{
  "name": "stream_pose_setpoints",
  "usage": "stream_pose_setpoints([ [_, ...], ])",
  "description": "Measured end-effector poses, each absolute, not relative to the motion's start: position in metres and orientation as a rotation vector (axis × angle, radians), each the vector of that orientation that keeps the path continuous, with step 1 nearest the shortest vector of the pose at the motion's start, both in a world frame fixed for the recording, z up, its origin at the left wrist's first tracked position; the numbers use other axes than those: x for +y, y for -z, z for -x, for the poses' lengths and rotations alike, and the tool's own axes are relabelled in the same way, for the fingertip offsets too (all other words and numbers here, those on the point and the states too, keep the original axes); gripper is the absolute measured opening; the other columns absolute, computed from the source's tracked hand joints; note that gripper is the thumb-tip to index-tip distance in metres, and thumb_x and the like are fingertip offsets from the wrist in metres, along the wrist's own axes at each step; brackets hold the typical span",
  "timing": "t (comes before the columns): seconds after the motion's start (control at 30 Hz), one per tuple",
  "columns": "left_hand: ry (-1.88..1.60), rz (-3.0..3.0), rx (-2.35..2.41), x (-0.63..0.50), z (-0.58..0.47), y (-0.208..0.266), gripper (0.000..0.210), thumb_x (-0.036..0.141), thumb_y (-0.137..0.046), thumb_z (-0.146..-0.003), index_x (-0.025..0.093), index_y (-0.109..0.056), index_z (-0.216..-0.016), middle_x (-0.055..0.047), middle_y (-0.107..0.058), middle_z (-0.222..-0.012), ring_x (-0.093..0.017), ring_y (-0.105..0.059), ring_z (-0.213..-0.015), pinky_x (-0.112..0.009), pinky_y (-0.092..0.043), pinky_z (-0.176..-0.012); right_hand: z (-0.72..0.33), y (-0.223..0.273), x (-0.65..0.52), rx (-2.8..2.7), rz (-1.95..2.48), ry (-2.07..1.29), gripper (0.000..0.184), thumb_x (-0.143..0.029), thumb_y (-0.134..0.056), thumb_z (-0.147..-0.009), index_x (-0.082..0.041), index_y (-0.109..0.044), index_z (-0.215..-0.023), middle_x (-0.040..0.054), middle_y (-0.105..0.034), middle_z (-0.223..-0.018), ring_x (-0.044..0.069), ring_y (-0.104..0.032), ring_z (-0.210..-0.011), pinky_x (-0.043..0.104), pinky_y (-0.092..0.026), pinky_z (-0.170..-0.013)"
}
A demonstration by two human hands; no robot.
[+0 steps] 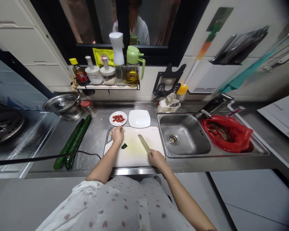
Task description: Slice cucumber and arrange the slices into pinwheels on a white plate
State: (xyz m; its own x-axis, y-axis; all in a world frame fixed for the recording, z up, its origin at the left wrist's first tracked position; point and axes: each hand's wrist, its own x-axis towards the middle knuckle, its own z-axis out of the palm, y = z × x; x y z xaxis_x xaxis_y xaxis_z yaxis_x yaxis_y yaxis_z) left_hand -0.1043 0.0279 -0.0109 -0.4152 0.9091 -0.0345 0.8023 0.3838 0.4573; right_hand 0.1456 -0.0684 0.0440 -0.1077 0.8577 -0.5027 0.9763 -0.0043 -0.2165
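Heart-print shirt [125, 202] foremost; right hand [157, 158] grips the knife [144, 143], left hand [117, 134] bunches, hold unclear; red chilli [118, 118] chopped at eleven, cucumbers [78, 142] uncut at nine!

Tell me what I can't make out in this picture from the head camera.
All in the head view:
- Knife: handle hidden by the right hand.
- Pale bit by the left hand: too small to name.
- Pot: inside hidden by its lid.
- Red bag: contents too blurred to name.
- Printed sheet: cut off by the right edge; print blurred.
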Motion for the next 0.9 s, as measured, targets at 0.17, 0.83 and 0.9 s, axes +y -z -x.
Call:
stream_pose_setpoints([
  [0.17, -0.490, -1.501, 2.394, 0.026, 0.105, 0.012, 0.019, 0.027, -0.052, -0.083, 0.025, -0.069, -0.091, -0.008, -0.066, -0.109, -0.028, -0.049, -0.107, -0.042, -0.028, -0.091, -0.145, -0.045, -0.067, 2.046, -1.915, 0.762, 0.033, -0.030, -0.035, -0.092, -0.018, -0.062, -0.108, 0.0130, -0.069, -0.105, 0.022, -0.064, -0.096, 0.027, -0.040, -0.072],
  [0.83, -0.889, -1.393, 2.219, -0.056, 0.086, 0.011, 0.027, 0.034, -0.045, -0.089, 0.024, -0.064, -0.106, -0.006, -0.066, -0.106, -0.020, -0.059, -0.095, -0.034, -0.040, -0.089, -0.146, -0.042, -0.067, 2.055, -1.902, 0.757, 0.034, -0.030, -0.034, -0.093, -0.018, -0.062, -0.109, 0.0131, -0.069, -0.106, 0.022, -0.064, -0.098, 0.027, -0.040, -0.075],
  [0.9, -0.873, -1.489, 2.190, -0.071, 0.084, 0.012, 0.026, 0.035, -0.046, -0.089, 0.024, -0.063, -0.105, -0.006, -0.066, -0.108, -0.021, -0.059, -0.098, -0.035, -0.039, -0.091, -0.146, -0.042, -0.067, 2.057, -1.899, 0.749, 0.034, -0.030, -0.035, -0.093, -0.018, -0.061, -0.109, 0.0128, -0.069, -0.106, 0.021, -0.064, -0.098, 0.027, -0.040, -0.073],
])
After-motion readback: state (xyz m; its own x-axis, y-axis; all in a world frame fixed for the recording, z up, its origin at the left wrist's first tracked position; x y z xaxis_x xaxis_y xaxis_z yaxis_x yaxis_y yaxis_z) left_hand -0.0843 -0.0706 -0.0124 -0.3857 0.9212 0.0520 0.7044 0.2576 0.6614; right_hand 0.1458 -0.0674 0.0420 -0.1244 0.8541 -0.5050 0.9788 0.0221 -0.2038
